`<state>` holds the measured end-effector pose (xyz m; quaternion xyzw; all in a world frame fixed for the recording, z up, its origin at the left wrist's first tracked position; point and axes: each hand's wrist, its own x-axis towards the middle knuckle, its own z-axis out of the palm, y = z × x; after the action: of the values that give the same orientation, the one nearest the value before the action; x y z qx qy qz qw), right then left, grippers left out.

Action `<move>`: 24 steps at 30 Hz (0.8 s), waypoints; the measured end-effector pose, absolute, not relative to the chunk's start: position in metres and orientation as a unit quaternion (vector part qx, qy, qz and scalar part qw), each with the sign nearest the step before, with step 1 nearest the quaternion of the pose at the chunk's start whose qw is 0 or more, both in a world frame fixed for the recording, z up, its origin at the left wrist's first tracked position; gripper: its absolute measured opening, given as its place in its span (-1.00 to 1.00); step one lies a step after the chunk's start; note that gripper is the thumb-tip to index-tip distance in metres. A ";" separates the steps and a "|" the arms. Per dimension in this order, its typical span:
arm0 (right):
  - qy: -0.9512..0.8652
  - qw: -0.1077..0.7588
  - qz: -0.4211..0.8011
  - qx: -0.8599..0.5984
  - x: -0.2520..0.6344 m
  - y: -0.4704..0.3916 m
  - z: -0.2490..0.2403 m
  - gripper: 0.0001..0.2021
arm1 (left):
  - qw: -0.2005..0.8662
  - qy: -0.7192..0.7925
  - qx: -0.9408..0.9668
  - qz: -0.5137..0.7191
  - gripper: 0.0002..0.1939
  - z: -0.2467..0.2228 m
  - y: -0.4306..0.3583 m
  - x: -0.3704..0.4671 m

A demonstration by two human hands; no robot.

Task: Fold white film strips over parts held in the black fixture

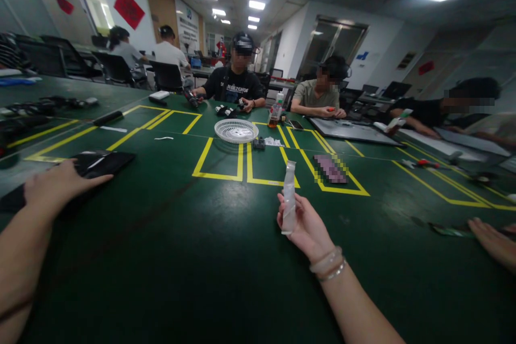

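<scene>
My right hand (300, 223) is closed round a narrow, whitish, translucent wrapped item (289, 199), held upright above the green table (201, 258). Over at the left, my left hand (54, 185) rests on a flat black pouch-like object (108, 164), thumb stretched out to the right and fingers apart. What lies beneath that palm is hidden. Bracelets circle my right wrist.
Yellow tape outlines mark the table. A white round basket (236, 131), a bottle (275, 113) and a pinkish, pixelated flat item (330, 169) lie farther off. People sit across the table; another person's hand (492, 242) is at the right edge.
</scene>
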<state>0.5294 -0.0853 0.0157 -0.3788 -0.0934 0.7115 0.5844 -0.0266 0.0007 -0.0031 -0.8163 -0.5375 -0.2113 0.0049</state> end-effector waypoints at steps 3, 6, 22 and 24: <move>-0.088 0.594 0.704 -0.379 0.531 -0.084 0.014 -0.85 | 0.038 -0.716 -0.669 -0.196 -0.16 0.014 0.003 0.016; -0.084 0.599 0.697 -0.384 0.533 -0.083 0.011 -0.86 | 0.003 -0.661 -0.733 -0.163 -0.09 0.022 -0.005 0.082; -0.285 0.648 0.544 -0.450 0.520 -0.092 0.011 -0.55 | -0.065 -0.337 -0.933 -0.112 -0.02 -0.017 -0.081 0.231; -0.383 0.631 0.484 -0.470 0.519 -0.094 0.011 -0.60 | -0.018 -0.324 -0.937 -0.132 -0.01 -0.017 -0.082 0.231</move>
<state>0.5189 -0.0942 0.0112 -0.4700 -0.3829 0.4842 0.6310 0.2314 -0.0817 -0.0167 -0.9365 -0.3243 -0.1320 -0.0183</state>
